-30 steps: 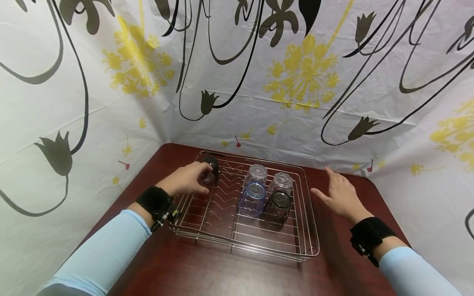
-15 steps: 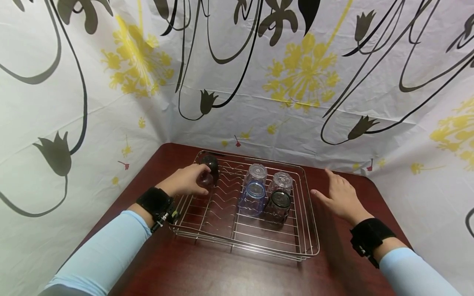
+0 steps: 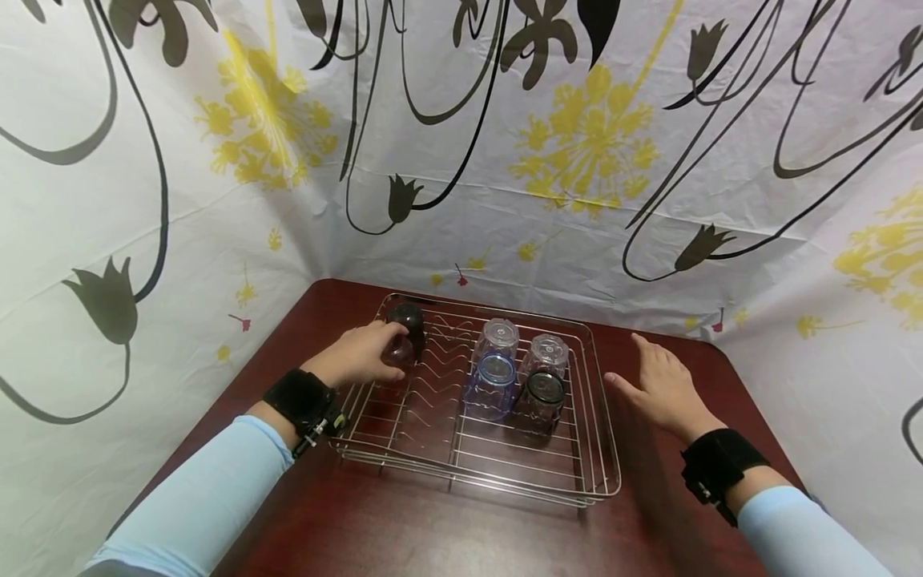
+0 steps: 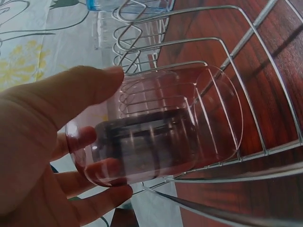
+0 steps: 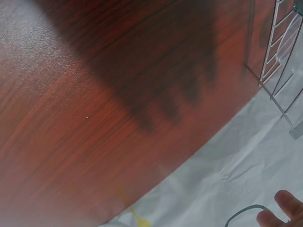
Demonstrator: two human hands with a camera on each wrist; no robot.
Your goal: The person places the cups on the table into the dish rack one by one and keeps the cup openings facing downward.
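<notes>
My left hand [image 3: 358,353] grips a clear pinkish drinking glass [image 3: 399,353] at the left side of the wire dish rack [image 3: 461,473]. In the left wrist view the thumb lies on one side of the pink glass [image 4: 213,109] and the fingers curl round the other, near its base; its mouth points toward the rack wires. Right behind it stands a dark glass [image 3: 409,316]. Beyond the rack's right edge my right hand [image 3: 663,381] hovers with spread fingers, holding nothing; the right wrist view catches only some fingertips [image 5: 288,204].
On the rack's right half, upside down, stand two clear glasses [image 3: 501,332] at the back, with a blue glass [image 3: 493,393] and a blackish glass [image 3: 542,405] before them. Wavy wire dividers run along the rack's middle. A patterned white curtain [image 3: 447,144] borders the dark red table [image 3: 404,537].
My left hand and the pink glass have shifted very slightly toward me, showing more of the dark glass behind. The right hand has stayed nearly still.
</notes>
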